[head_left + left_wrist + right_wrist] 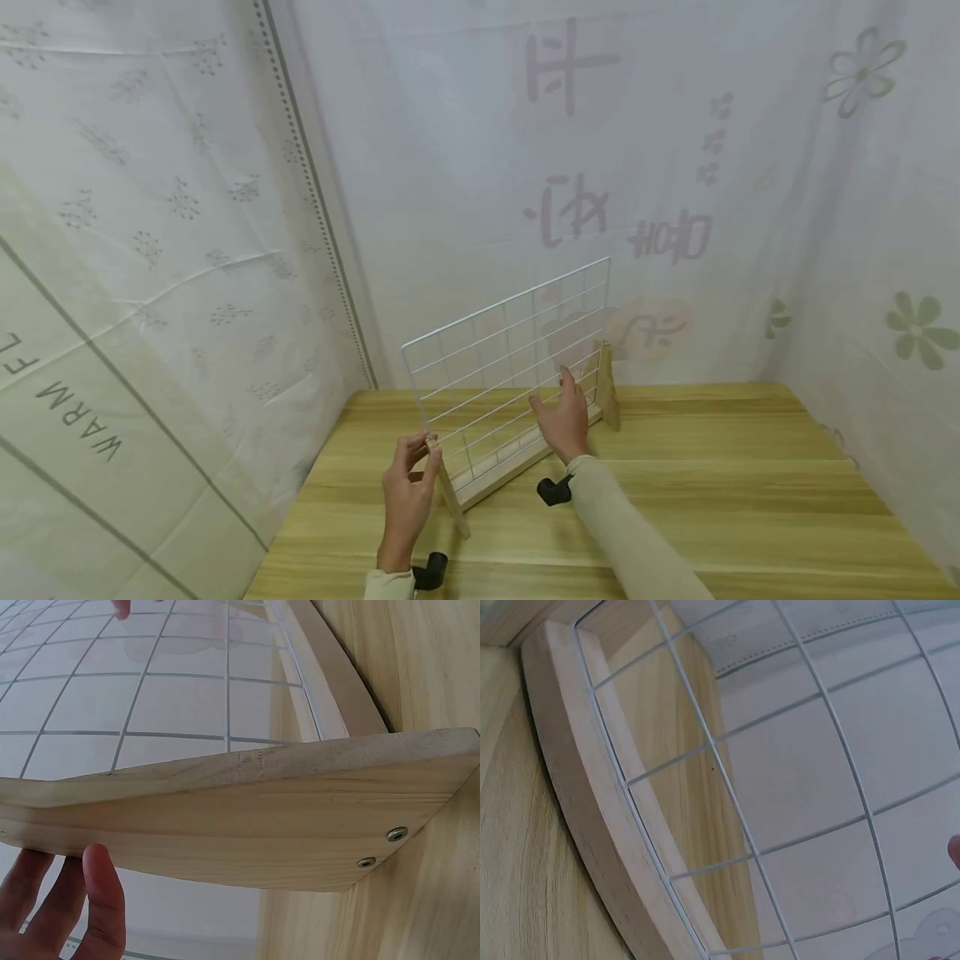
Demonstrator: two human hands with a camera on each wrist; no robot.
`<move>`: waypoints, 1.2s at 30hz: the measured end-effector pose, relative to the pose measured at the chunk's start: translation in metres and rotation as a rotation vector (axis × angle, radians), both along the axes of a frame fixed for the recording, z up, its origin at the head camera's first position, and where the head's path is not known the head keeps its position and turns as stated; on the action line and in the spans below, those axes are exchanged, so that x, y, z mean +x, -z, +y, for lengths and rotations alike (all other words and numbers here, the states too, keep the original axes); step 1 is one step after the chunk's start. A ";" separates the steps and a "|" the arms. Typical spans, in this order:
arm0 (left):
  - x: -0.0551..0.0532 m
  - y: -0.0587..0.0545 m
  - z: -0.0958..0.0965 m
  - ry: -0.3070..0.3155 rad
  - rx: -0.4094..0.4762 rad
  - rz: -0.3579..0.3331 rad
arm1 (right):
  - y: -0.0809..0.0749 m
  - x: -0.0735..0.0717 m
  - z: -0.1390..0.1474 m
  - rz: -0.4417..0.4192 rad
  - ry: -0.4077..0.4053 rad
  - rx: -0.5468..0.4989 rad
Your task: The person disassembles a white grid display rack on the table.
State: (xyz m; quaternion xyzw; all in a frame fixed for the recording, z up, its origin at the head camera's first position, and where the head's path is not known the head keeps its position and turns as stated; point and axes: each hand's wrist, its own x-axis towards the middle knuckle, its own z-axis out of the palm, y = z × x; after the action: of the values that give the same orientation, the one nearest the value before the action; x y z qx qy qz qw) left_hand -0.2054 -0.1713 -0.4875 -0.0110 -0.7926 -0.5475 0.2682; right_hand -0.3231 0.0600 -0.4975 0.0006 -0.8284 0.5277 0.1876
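A white wire grid panel [510,350] stands upright in the groove of a wooden base bar [510,473], between two wooden end pieces. At the near left end piece [225,825], my left hand [408,492] pinches the edge near the top, with the thumb on the outer face and two fingers reaching behind it. My right hand [566,421] is in front of the grid near the far right end piece [607,385], its thumb and fingers spread apart. Only a fingertip [954,851] of it shows in the right wrist view, at the frame's edge.
The stand rests on a wood-grain table [712,483]. Printed white curtains [465,167] hang behind the table and along both sides. Two metal bolts [397,834] sit low on the left end piece. A black wrist mount [431,572] is on each wrist.
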 end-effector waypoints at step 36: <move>-0.006 0.016 -0.010 0.042 -0.015 0.024 | -0.010 -0.016 -0.005 0.080 0.113 -0.135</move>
State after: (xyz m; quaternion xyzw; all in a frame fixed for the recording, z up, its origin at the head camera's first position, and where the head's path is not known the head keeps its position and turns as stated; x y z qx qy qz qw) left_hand -0.2118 -0.1810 -0.5031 -0.0360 -0.7929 -0.5470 0.2660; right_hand -0.3387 0.0552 -0.4876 -0.0377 -0.7817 0.5704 0.2495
